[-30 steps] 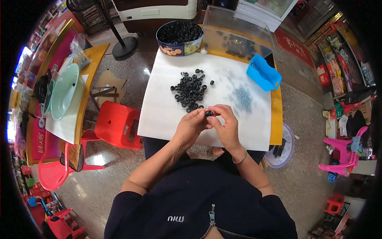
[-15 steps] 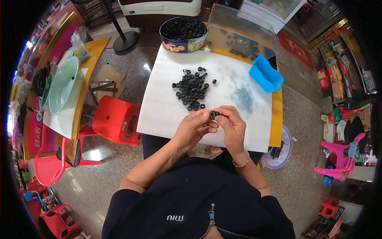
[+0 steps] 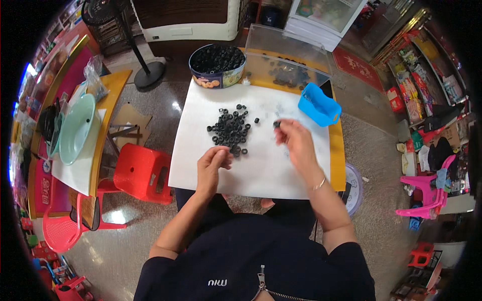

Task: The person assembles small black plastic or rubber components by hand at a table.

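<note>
Pinching a small black ring (image 3: 276, 123), the right hand (image 3: 296, 143) hovers at three o'clock of the ring pile (image 3: 231, 130); the left hand (image 3: 213, 163), fingers curled, grip unclear, rests at six.

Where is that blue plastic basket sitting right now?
In the head view, the blue basket sits at the far right edge of the white table, just beyond the right hand and right of the pile of black rings.

Black rubber-like rings (image 3: 230, 129): matt. White table sheet (image 3: 261, 165): smooth, paper-like. Blue basket (image 3: 319, 105): glossy plastic. Round tin (image 3: 217, 66): printed metal. Red stool (image 3: 141, 172): shiny plastic.
</note>
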A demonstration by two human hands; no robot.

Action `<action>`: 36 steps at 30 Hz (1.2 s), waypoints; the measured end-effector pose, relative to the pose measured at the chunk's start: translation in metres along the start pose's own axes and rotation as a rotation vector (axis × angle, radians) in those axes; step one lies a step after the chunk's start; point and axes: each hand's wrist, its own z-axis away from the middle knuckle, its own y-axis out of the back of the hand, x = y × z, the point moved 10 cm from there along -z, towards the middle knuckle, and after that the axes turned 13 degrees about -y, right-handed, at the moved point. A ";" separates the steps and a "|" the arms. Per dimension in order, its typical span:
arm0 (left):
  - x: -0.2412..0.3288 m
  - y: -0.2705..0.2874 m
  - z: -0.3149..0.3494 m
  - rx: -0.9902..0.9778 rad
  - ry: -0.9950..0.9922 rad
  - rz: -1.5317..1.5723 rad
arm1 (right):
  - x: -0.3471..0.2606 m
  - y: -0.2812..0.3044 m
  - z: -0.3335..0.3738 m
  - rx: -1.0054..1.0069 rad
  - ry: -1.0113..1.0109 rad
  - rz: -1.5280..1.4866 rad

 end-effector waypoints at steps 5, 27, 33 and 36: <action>-0.015 0.022 -0.003 0.095 -0.066 -0.040 | -0.113 0.038 -0.094 0.017 0.266 -0.129; -0.016 0.009 0.000 -0.041 -0.137 -0.273 | 0.058 -0.058 0.015 0.075 0.505 0.959; -0.022 0.011 0.001 -0.048 -0.123 -0.256 | 0.056 -0.066 0.023 0.191 0.661 1.086; -0.015 0.010 0.003 -0.036 -0.148 -0.271 | 0.055 -0.055 0.028 0.147 0.456 0.755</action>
